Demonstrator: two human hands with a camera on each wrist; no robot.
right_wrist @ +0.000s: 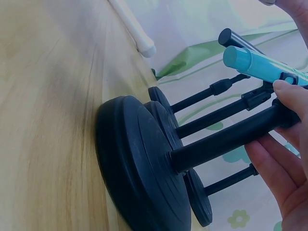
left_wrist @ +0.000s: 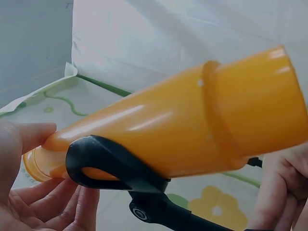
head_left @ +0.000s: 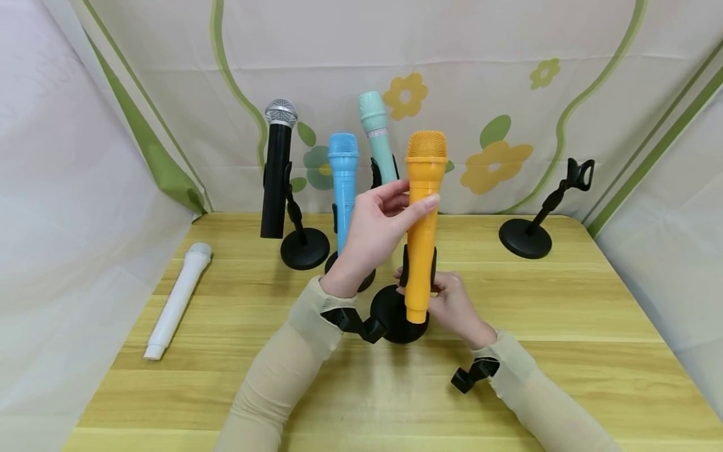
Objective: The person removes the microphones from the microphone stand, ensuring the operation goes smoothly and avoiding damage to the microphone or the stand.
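My left hand [head_left: 373, 226] pinches an orange microphone [head_left: 426, 169] between thumb and fingers just under its mesh head. The microphone leans upright, head up, its lower body in the black clip [left_wrist: 113, 163] of a desk microphone stand [head_left: 390, 317]. Behind that clip, my right hand [head_left: 454, 307] holds the upper part of the stand's pole, thumb on one side and fingers on the other in the right wrist view. The stand's round base [right_wrist: 139, 163] rests on the table. In the head view the microphone covers much of the pole and some right fingers.
Black [head_left: 277, 169], blue [head_left: 343, 169] and mint green [head_left: 375, 125] microphones sit in stands at the back. A white microphone [head_left: 177, 301] lies on the wooden table [head_left: 565, 389] at left. A stand with a bare clip [head_left: 525, 238] is at back right. Cloth [head_left: 339, 37] hangs behind.
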